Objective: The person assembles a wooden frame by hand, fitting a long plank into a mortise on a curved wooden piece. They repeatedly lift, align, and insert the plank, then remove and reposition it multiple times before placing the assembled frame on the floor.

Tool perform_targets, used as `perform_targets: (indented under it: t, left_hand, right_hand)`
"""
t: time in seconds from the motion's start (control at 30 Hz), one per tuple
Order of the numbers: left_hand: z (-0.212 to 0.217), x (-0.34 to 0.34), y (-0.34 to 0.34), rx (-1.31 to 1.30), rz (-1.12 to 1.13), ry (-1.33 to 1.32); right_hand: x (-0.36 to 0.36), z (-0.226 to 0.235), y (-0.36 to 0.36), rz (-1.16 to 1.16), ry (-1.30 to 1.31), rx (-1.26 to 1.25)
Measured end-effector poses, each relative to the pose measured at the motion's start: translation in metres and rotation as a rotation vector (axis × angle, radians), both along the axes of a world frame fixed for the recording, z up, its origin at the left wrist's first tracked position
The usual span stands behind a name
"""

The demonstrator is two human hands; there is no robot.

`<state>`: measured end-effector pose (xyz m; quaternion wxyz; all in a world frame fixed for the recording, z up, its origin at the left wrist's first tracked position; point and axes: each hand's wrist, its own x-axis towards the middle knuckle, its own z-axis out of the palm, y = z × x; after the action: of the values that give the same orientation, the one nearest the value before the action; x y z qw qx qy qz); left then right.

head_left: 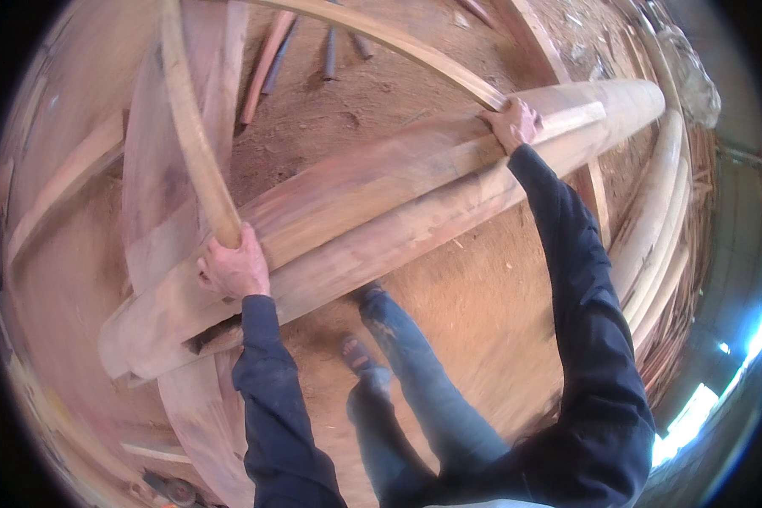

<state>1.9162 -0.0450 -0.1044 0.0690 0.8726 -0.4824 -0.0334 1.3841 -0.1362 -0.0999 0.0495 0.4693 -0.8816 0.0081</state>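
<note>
My left hand [235,264] is closed round the near end of a long, curved wooden bar [190,118] that runs up and away past the top edge. Farther right, my right hand [516,125] grips the end of a second curved bar [406,42], which also bends off toward the top. Whether the two bars join is out of sight. Both hands are over a thick, pale timber beam [415,218] lying slantwise before me. A dark slot [212,334] shows in the beam beside my left wrist.
Crossing planks [165,169] support the beam at left, and another timber [529,38] lies under its right part. Several dark rods [329,55] rest on the brown dirt floor [313,140]. Long poles [652,212] are stacked at right near a plastic bag [690,80].
</note>
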Motion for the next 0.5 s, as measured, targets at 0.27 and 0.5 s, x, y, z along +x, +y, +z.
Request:
perform_targets:
  t: [0.27, 0.5]
  left_hand:
    - [0.017, 0.014, 0.005, -0.012, 0.007, 0.101]
    - [0.018, 0.013, 0.012, -0.098, 0.037, 0.223]
  right_hand:
    - [0.01, -0.007, 0.012, 0.059, -0.343, -0.065]
    - [-0.002, -0.008, 0.007, 0.054, -0.335, -0.142]
